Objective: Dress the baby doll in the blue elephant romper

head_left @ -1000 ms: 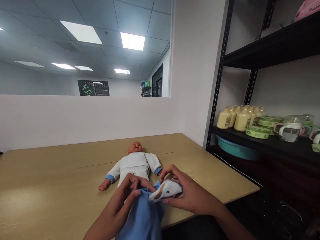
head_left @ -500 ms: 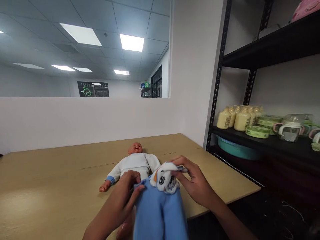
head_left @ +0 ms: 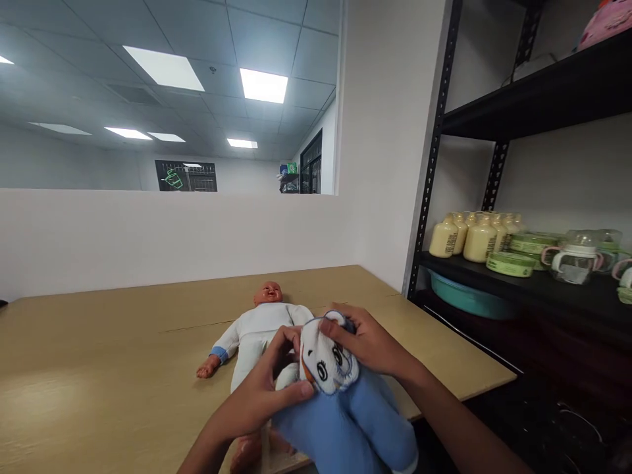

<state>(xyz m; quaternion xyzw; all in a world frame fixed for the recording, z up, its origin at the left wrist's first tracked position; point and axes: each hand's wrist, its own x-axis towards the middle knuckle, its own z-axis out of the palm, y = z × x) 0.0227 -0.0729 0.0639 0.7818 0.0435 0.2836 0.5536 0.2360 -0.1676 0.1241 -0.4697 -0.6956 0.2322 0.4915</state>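
Observation:
Light-blue baby trousers [head_left: 340,421] with a white animal-face patch at the top hang between my hands, over the table's near edge. My left hand [head_left: 261,388] grips the waist on the left, its thumb lying on the blue cloth. On the other side, my right hand [head_left: 368,339] pinches the top edge by the white ear, thumb in front. Behind them a baby doll [head_left: 261,322] lies on its back, head away from me, in a white top with blue cuffs. The trousers and my hands hide part of its legs; one bare foot shows below my left wrist.
A tan table [head_left: 123,349] spans the front, with a low white wall [head_left: 172,237] behind it. On the right, a black shelf [head_left: 459,266] carries several cream bottles [head_left: 444,237], green round tubs [head_left: 511,263] and a handled baby bottle [head_left: 575,260]. Below sits a teal basin [head_left: 469,296].
The trousers' waist has turned and bunched, and the legs have swung to the right. Both hands have come closer together at the waist. The doll stays in place.

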